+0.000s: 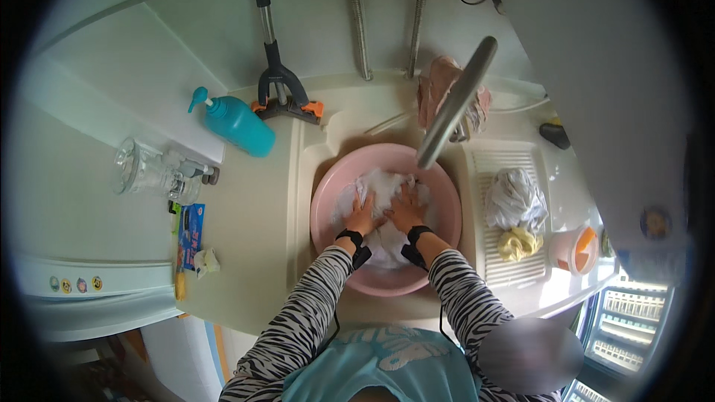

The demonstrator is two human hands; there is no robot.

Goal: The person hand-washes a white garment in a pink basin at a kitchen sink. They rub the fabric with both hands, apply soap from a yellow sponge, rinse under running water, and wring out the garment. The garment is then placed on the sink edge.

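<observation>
At the frame's centre, white cloth lay in the basin, the left hand and right hand on it, each grip spread; even, flat-palmed pressure seemed best.

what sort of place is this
Probably a home laundry corner: a pink basin of white cloth sits in the sink, a ribbed washboard is built in beside it, and a teal pump bottle is nearby.

Moderate light | glare on counter, right | edges bent | corners black
</observation>
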